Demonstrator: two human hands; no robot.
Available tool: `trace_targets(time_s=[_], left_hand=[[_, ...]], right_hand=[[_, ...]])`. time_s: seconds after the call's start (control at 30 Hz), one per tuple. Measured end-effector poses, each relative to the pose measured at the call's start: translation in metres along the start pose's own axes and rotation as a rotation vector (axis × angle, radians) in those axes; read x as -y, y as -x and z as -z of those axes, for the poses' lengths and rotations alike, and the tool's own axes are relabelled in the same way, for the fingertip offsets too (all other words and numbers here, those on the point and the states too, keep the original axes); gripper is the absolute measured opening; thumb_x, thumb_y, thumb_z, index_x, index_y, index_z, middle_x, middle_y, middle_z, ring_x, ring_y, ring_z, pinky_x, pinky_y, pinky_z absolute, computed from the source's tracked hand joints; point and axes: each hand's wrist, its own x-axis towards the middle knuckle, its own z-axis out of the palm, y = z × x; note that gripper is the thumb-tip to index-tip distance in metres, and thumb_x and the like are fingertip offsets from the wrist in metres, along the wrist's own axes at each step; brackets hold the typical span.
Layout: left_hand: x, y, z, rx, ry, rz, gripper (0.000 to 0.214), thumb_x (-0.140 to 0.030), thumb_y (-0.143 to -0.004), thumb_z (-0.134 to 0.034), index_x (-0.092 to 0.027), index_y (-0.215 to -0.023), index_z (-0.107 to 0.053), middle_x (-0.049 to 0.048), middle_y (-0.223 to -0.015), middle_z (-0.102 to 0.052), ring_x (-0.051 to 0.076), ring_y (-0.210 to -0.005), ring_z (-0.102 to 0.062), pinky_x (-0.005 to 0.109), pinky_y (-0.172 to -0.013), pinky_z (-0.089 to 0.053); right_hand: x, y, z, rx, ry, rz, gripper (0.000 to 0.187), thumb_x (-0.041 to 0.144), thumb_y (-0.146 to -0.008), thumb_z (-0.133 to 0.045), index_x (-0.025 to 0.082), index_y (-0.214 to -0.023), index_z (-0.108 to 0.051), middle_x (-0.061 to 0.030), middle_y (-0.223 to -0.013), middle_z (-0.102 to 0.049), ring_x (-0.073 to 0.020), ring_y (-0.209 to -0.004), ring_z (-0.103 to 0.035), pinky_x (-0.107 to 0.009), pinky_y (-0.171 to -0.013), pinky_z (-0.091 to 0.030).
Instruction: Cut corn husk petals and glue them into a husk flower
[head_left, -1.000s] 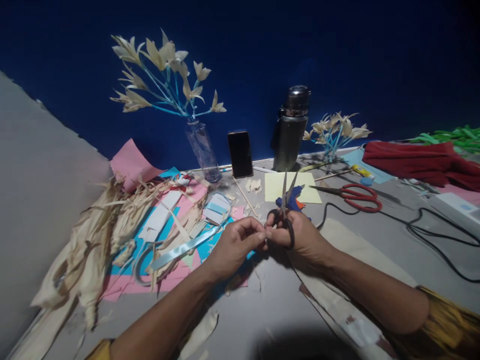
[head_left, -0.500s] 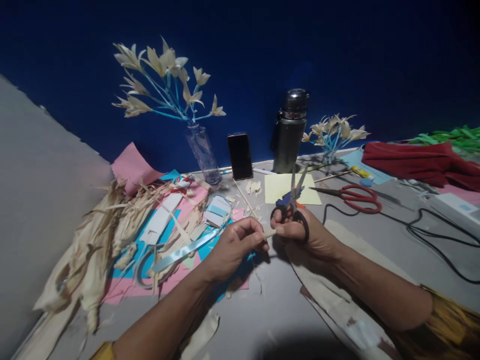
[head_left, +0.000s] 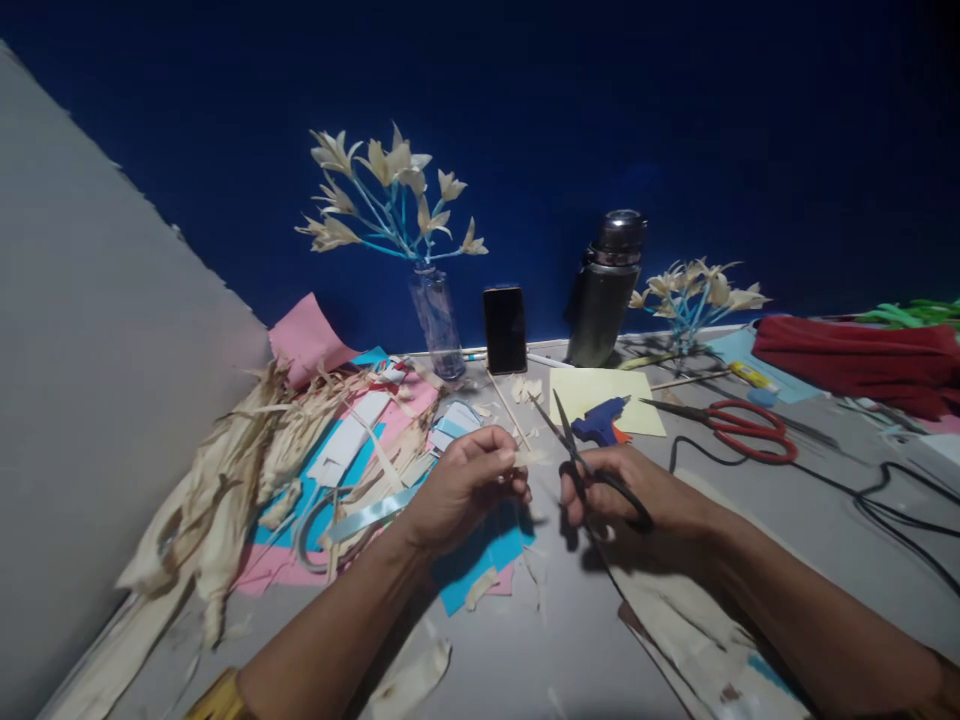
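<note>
The left hand (head_left: 466, 482) pinches a pale strip (head_left: 531, 457) between the spaced-apart hands, the right hand (head_left: 657, 492) gripping scissors (head_left: 573, 451).

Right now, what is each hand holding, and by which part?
The right hand holds black-handled scissors by the handles; the left hand pinches a pale strip by one end.

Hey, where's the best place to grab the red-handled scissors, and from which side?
I'd take the red-handled scissors by their loops, coming from the right. The loops lie on that side, while the blades point left toward the blue glue gun, so this should keep fingers off the tips. The right hand holds black-handled scissors.
</note>
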Motion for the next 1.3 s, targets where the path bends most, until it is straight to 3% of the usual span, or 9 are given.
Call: trace_targets(time_s=[0.17, 0.37, 0.67, 0.83, 1.07, 1.3], left_hand=[[-0.005, 0.002, 0.001, -0.015, 0.092, -0.042, 0.020, -0.024, -0.071, -0.081, -0.014, -0.073, -0.064, 0.0060, -0.083, -0.069, 0.020, -0.078, -0.070, 0.031, -0.069, -0.056], [-0.004, 0.000, 0.001, 0.027, 0.074, -0.055, 0.021, -0.023, -0.070, -0.082, -0.014, -0.069, -0.063, 0.0068, -0.077, -0.072, 0.020, -0.074, -0.072, 0.029, -0.068, -0.054], [-0.005, 0.000, 0.002, -0.002, 0.031, -0.058, 0.021, -0.022, -0.069, -0.082, -0.014, -0.068, -0.062, 0.0069, -0.075, -0.073, 0.020, -0.071, -0.072, 0.029, -0.069, -0.054], [-0.007, -0.001, 0.002, -0.013, 0.012, -0.050, 0.022, -0.021, -0.068, -0.082, -0.014, -0.067, -0.062, 0.0061, -0.074, -0.072, 0.020, -0.070, -0.072, 0.031, -0.069, -0.055], [-0.008, -0.001, 0.002, -0.041, -0.004, -0.038, 0.023, -0.021, -0.065, -0.084, -0.014, -0.065, -0.062, 0.0045, -0.072, -0.071, 0.019, -0.066, -0.071, 0.030, -0.068, -0.056], [-0.007, -0.001, 0.007, -0.019, -0.016, -0.044, 0.022, -0.021, -0.069, -0.081, -0.014, -0.066, -0.061, 0.0042, -0.074, -0.070, 0.018, -0.067, -0.071, 0.030, -0.068, -0.056]], right_hand=[[-0.001, 0.000, 0.003, 0.090, 0.058, -0.007, 0.060, 0.071, -0.071, -0.075, 0.013, -0.083, -0.071, -0.0095, -0.076, -0.071, -0.0190, -0.070, -0.062, -0.028, -0.063, -0.045], [-0.003, 0.002, 0.001, 0.224, -0.050, -0.053, 0.062, 0.071, -0.069, -0.077, 0.010, -0.080, -0.070, -0.0080, -0.071, -0.069, -0.0152, -0.061, -0.061, -0.024, -0.057, -0.045], [-0.003, 0.005, -0.001, 0.197, -0.027, -0.163, 0.050, 0.060, -0.071, -0.080, 0.012, -0.072, -0.067, -0.0019, -0.060, -0.062, -0.0107, -0.049, -0.054, -0.019, -0.042, -0.037], [-0.004, 0.005, -0.002, 0.158, -0.015, -0.169, 0.045, 0.055, -0.070, -0.080, 0.012, -0.068, -0.065, 0.0003, -0.056, -0.058, -0.0094, -0.047, -0.048, -0.019, -0.042, -0.033], [0.007, 0.005, -0.006, 0.118, 0.044, -0.228, 0.030, 0.033, -0.072, -0.076, 0.016, -0.059, -0.056, 0.0040, -0.050, -0.049, -0.0078, -0.046, -0.040, -0.019, -0.042, -0.030], [0.008, 0.004, -0.006, 0.116, 0.102, -0.244, 0.027, 0.030, -0.070, -0.074, 0.015, -0.056, -0.056, 0.0005, -0.051, -0.056, -0.0092, -0.046, -0.045, -0.020, -0.043, -0.031]])
